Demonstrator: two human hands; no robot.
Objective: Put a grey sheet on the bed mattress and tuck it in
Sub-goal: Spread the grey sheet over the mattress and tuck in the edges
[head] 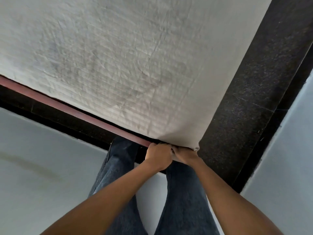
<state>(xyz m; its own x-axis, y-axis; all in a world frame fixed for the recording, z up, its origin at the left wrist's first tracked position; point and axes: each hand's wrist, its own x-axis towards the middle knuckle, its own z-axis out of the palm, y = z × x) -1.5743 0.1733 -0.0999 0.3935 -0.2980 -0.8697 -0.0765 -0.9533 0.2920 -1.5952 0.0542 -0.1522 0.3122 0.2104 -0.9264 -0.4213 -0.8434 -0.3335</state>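
The light grey wrinkled fabric sheet [118, 56] lies spread flat over the top of the bed, and faint quilted lines show through it; its near corner hangs down just at the 2 hands. The left hand [158, 155] has its fingers curled tight on a small bunch of the sheet at this corner, touching the end of the reddish-brown bed frame rail [71, 110]; the right hand [184, 155] is just beside it, knuckles up, fingers curled into the same corner of the fabric, and its fingertips are hidden under the cloth. The 2 hands touch each other or nearly touch; I cannot tell which. The rail runs along the near edge of the sheet; a black speckled stone floor strip [254, 82] runs along the right side of the bed. The person's legs in dark blue jeans [184, 192] stand on the pale grey floor [42, 158] below the hands.
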